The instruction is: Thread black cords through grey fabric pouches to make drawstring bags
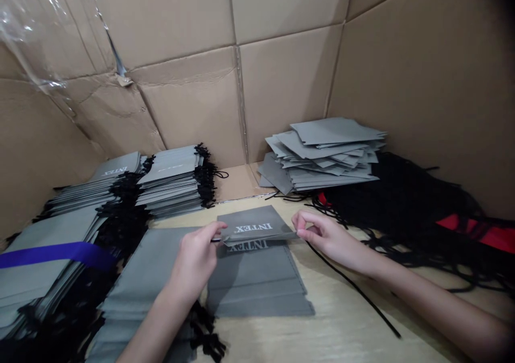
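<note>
Between stacked drawstring pouches (pixel 169 178) and tangled black cords (pixel 402 202), both hands (pixel 195 264) (pixel 332 239) pinch a grey INTEX pouch (pixel 251 226).

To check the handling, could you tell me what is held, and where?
A grey INTEX pouch, pinched at both side edges by the left hand and right hand.
</note>
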### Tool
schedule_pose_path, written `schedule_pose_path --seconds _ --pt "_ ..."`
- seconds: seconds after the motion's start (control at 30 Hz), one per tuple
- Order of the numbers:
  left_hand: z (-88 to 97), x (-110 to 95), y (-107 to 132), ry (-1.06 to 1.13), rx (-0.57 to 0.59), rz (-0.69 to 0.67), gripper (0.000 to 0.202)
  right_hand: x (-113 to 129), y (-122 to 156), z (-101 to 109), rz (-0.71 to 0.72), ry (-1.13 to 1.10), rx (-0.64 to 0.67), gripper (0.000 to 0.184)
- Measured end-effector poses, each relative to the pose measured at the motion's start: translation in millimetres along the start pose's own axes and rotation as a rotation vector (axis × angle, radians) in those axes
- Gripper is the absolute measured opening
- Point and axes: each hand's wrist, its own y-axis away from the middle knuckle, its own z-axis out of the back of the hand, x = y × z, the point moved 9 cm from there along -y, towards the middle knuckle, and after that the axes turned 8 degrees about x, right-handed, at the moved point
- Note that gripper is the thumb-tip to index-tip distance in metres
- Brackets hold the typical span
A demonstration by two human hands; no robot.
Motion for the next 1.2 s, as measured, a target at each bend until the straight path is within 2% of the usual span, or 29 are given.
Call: schedule_pose_path --seconds 0.17,0.27,0.37,0.47,0.53,0.6,0.67,0.73,0.87,0.93,1.0,1.1,1.2 --pt "-4.9 -15.4 4.4 -0.424 0.136 -0.097 0.053 4.9 -0.2 3.3 0.031 0.017 -0.013 0.023" --pt "0.0 -11.4 5.1 -0.482 0.122 -0.055 0.051 1.7 0.0 5.4 0.036 0.021 -0.021 0.024" --pt "1.4 0.3 2.9 -0.238 0.108 0.010 0.038 -5.1 0.8 7.5 0.030 -0.002 -0.025 0.025" --pt "-4.0 14.6 -0.6 0.222 0.103 0.067 0.014 -12.7 1.2 9.5 0.010 -0.056 -0.027 0.028" --pt "-5.7 23.1 -2.2 0.473 0.062 0.109 0.011 -15.2 0.8 9.1 0.005 -0.088 -0.022 0.029" --pt "-4.3 27.5 -2.9 0.618 0.008 0.119 0.013 -15.3 0.2 7.2 0.010 -0.115 -0.009 0.029" --pt "-0.7 28.7 -2.2 0.647 -0.027 0.110 0.012 -14.6 0.1 5.4 0.021 -0.134 0.003 0.029" --pt "4.0 23.3 -0.8 0.525 -0.021 0.057 0.009 -14.7 0.6 5.6 0.025 -0.141 0.005 0.029" --pt "8.7 -3.3 5.6 -0.081 0.026 -0.117 0.020 -18.8 1.1 8.7 0.000 -0.119 0.002 0.030" --pt "6.5 -10.1 7.5 -0.343 0.045 -0.107 0.022 -20.5 0.4 9.5 -0.012 -0.101 0.002 0.030" --pt "4.2 -14.5 7.4 -0.506 0.058 -0.077 0.019 -21.4 -0.3 9.2 -0.022 -0.077 0.002 0.029" --pt "1.7 -17.4 5.6 -0.604 0.070 -0.041 0.014 -22.1 -0.6 8.6 -0.030 -0.043 -0.004 0.029" --pt "0.7 -12.0 4.5 -0.487 0.085 -0.009 0.013 -25.8 0.2 9.2 -0.048 -0.024 -0.013 0.029"
